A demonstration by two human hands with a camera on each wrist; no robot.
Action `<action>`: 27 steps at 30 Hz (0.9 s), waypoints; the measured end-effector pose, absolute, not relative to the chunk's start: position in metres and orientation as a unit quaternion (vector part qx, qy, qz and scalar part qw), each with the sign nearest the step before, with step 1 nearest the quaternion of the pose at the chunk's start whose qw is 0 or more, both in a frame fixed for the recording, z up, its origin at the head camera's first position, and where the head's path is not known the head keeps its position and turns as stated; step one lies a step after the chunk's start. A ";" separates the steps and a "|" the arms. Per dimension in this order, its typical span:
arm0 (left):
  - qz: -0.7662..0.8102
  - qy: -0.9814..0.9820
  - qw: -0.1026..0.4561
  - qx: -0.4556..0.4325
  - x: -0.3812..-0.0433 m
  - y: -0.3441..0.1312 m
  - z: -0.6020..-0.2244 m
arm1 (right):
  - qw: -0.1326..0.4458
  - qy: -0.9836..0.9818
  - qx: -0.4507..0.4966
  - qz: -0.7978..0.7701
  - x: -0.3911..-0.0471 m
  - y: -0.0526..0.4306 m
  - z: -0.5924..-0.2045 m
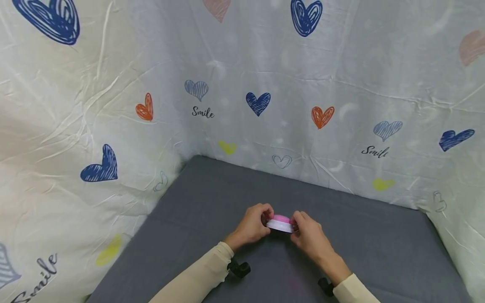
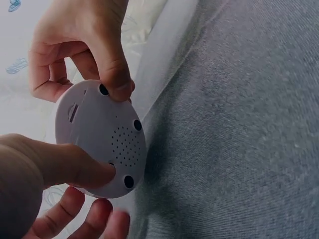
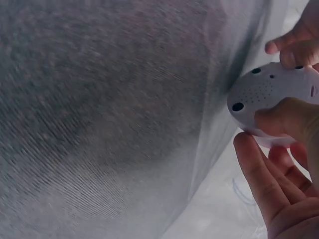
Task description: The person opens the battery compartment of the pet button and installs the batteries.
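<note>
A round device (image 1: 280, 226) with a pink domed top and a white base is held between both hands, above the grey surface. My left hand (image 1: 251, 224) pinches its left edge, and my right hand (image 1: 311, 236) pinches the right edge. From the left wrist view the white underside (image 2: 92, 124) shows, with a patch of small speaker holes, dark round feet and a latched cover slot. Both thumbs press on that underside while fingers curl behind the rim. The right wrist view gives the same underside (image 3: 279, 87), tilted, partly covered by the thumbs.
Grey cloth (image 1: 212, 189) covers the flat surface below the hands. White fabric (image 1: 280, 54) printed with hearts and "Smile" hangs behind it and along the left and right sides. A dark strap piece (image 1: 239, 268) shows by the left wrist, another (image 1: 326, 287) by the right.
</note>
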State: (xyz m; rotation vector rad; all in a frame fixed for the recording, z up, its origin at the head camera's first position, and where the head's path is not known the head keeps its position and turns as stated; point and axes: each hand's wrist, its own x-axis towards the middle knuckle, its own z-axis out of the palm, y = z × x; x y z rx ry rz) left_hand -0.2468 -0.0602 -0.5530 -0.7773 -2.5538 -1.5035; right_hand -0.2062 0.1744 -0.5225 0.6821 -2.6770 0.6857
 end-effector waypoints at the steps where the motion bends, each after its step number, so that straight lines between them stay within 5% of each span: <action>1: -0.487 -0.837 0.029 -0.247 -0.246 -0.060 -0.553 | 0.149 -0.932 0.237 0.232 -0.205 0.173 -0.523; 7: -0.476 -0.849 -0.029 -0.227 -0.235 -0.060 -0.532 | 0.170 -0.937 0.237 0.192 -0.200 0.171 -0.525; 16: -0.409 -0.874 -0.077 -0.250 -0.232 -0.067 -0.527 | 0.118 -0.945 0.241 0.189 -0.193 0.173 -0.525; 27: -0.381 -0.881 -0.053 -0.276 -0.245 -0.071 -0.563 | 0.100 -0.943 0.251 0.193 -0.192 0.175 -0.529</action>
